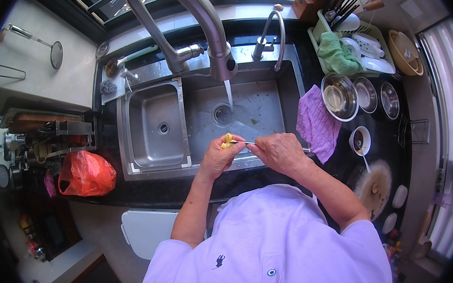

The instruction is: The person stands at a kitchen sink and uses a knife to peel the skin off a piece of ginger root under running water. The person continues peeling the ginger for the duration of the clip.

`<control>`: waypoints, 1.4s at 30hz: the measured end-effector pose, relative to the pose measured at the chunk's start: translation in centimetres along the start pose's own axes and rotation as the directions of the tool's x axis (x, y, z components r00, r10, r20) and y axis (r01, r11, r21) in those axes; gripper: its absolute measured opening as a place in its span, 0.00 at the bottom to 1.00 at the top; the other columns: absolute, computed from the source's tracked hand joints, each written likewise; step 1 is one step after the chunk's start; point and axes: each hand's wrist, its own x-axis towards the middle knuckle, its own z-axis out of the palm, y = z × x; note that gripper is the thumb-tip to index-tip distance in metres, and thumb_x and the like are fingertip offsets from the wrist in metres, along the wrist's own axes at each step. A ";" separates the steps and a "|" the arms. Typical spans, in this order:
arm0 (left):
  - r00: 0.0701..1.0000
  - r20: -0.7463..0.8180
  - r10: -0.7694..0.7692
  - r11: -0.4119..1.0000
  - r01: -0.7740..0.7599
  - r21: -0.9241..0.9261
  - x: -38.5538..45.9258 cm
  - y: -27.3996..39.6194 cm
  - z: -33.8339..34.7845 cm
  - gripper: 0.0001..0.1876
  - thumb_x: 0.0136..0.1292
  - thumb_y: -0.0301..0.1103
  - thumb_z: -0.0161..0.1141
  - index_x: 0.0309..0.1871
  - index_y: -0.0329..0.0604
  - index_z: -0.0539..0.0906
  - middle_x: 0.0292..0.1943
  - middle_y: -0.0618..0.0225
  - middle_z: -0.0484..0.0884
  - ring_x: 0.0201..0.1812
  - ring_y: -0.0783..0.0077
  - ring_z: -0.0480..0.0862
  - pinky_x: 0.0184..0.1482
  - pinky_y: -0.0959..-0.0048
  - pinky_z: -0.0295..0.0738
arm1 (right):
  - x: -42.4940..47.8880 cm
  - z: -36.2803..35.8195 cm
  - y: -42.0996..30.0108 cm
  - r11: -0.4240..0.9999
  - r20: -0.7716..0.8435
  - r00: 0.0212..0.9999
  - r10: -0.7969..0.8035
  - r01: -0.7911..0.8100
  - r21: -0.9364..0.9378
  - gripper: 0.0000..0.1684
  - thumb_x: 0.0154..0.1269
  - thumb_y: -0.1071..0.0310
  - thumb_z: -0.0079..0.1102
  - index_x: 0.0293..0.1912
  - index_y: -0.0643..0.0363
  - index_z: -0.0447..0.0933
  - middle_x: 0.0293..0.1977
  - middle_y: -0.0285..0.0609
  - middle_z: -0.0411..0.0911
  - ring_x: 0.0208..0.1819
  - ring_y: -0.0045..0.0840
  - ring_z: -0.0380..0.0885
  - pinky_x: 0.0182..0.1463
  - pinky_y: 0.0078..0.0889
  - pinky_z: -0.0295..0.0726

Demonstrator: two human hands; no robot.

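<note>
Pinched in the fingers of my left hand (220,155) is a small yellow piece of food (228,138), which looks like peeled ginger. My right hand (280,150) grips a knife (243,143), its thin blade pointing left against the yellow piece. Both hands are over the front rim of the large sink basin (254,99). Water runs from the big pull-down faucet (221,60) towards the drain (222,115), beyond my hands. A few small scraps, one of them green, lie on the basin floor. My fingers hide part of the food and of the knife handle.
At left are a smaller basin (157,125) and a red plastic bag (88,174). A purple cloth (319,123), metal bowls (339,97), a small white bowl (366,138) with a spoon and a round cutting board (382,179) stand right. Behind them is a dish rack (321,28).
</note>
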 end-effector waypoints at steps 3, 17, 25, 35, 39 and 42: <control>0.999 -0.037 0.033 0.996 -0.029 0.087 0.1 -0.4 0.0 0.11 0.69 0.38 0.68 0.46 0.41 0.84 0.18 0.82 0.71 0.14 0.90 0.64 0.14 0.85 0.55 | 0.0 0.0 0.0 1.000 0.014 1.000 -0.004 0.005 -0.005 0.28 0.75 0.45 0.50 0.28 0.57 0.79 0.21 0.49 0.80 0.26 0.45 0.83 0.29 0.48 0.80; 0.992 0.118 0.030 0.887 0.028 -0.461 0.9 -2.2 -0.8 0.35 0.75 0.65 0.45 0.60 0.38 0.77 0.24 0.76 0.67 0.18 0.86 0.65 0.18 0.84 0.63 | -0.2 2.2 0.3 0.967 -0.142 0.968 0.207 -0.180 0.182 0.25 0.76 0.48 0.53 0.30 0.59 0.78 0.22 0.50 0.79 0.26 0.48 0.81 0.29 0.49 0.77; 1.000 -0.026 0.016 0.858 -0.027 -0.513 1.1 -2.3 -1.3 0.25 0.81 0.51 0.40 0.62 0.38 0.73 0.39 0.64 0.77 0.31 0.78 0.77 0.24 0.82 0.75 | -0.1 2.7 1.1 0.930 -0.116 0.963 0.242 -0.196 0.312 0.24 0.77 0.49 0.51 0.31 0.57 0.78 0.23 0.52 0.80 0.28 0.52 0.81 0.31 0.52 0.78; 0.992 -0.048 0.117 0.930 -0.126 -0.344 0.1 -1.7 0.7 0.34 0.77 0.63 0.41 0.57 0.35 0.77 0.34 0.68 0.77 0.24 0.85 0.72 0.16 0.86 0.66 | 1.9 3.0 -1.5 0.985 -0.062 0.994 0.094 -0.084 0.154 0.22 0.78 0.49 0.49 0.34 0.56 0.78 0.25 0.49 0.82 0.29 0.46 0.84 0.31 0.50 0.80; 0.991 -0.122 0.060 0.976 -0.084 -0.203 0.1 -1.8 0.2 0.35 0.77 0.64 0.41 0.53 0.35 0.80 0.29 0.71 0.75 0.18 0.87 0.67 0.13 0.88 0.61 | 2.0 3.0 -1.2 0.996 -0.063 0.997 0.054 -0.049 0.077 0.21 0.77 0.50 0.50 0.34 0.56 0.77 0.24 0.47 0.82 0.28 0.45 0.84 0.30 0.49 0.80; 0.988 -0.125 0.088 0.975 -0.112 -0.193 0.1 -1.6 0.3 0.34 0.77 0.63 0.42 0.52 0.36 0.79 0.30 0.71 0.75 0.18 0.88 0.66 0.14 0.89 0.59 | 1.9 3.0 -1.2 0.995 -0.107 0.993 0.053 -0.043 0.086 0.21 0.77 0.50 0.51 0.34 0.56 0.77 0.24 0.47 0.82 0.28 0.44 0.84 0.30 0.48 0.80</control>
